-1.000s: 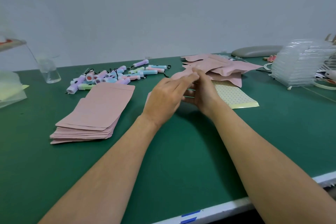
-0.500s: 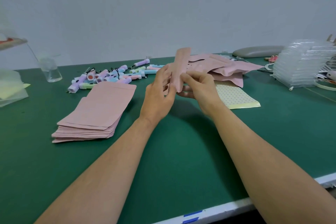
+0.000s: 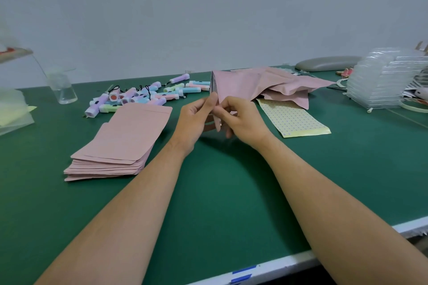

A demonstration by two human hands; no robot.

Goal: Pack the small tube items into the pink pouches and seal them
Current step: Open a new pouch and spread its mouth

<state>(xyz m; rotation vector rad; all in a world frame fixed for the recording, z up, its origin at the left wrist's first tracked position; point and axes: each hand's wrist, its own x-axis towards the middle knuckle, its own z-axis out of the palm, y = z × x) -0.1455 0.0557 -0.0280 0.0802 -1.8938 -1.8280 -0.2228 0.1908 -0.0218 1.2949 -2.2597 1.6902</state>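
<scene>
I am pinching a pink pouch (image 3: 215, 87) upright between my left hand (image 3: 196, 120) and right hand (image 3: 244, 120), both curling round its lower edge. The tubes (image 3: 143, 96) are lying just beyond my left fingertips.

Green-topped table (image 3: 208, 192) with white edge — plain pale wall (image 3: 208, 11) behind.

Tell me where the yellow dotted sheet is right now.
In the head view, the yellow dotted sheet lies flat on the green table, just right of the right hand, on the near side of the heap of pink pouches.
</scene>
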